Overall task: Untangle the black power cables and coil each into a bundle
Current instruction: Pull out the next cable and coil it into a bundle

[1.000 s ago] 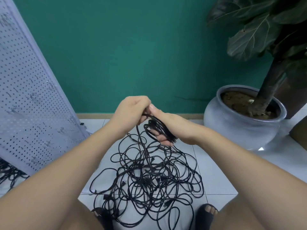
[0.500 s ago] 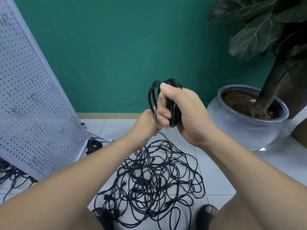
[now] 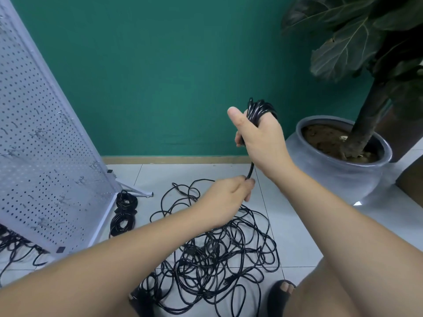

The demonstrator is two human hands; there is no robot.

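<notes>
My right hand (image 3: 261,138) is raised in front of the green wall and grips a black coiled cable bundle (image 3: 259,108), whose loops stick out above the fingers. One strand of that cable (image 3: 250,169) runs straight down to my left hand (image 3: 225,200), which pinches it just above the floor. Below both hands a large tangle of black power cables (image 3: 215,252) sprawls over the white floor tiles. Two finished coiled bundles (image 3: 124,211) lie on the floor beside the foot of the pegboard.
A white pegboard panel (image 3: 39,152) leans at the left, with more black cables (image 3: 13,245) under it. A grey plant pot (image 3: 338,165) with a large-leaved plant stands at the right. My sandalled foot (image 3: 282,294) is by the tangle's lower right edge.
My right hand has lifted the coil higher and to the right. My left hand has dropped lower, pulling a strand taut between the two hands.
</notes>
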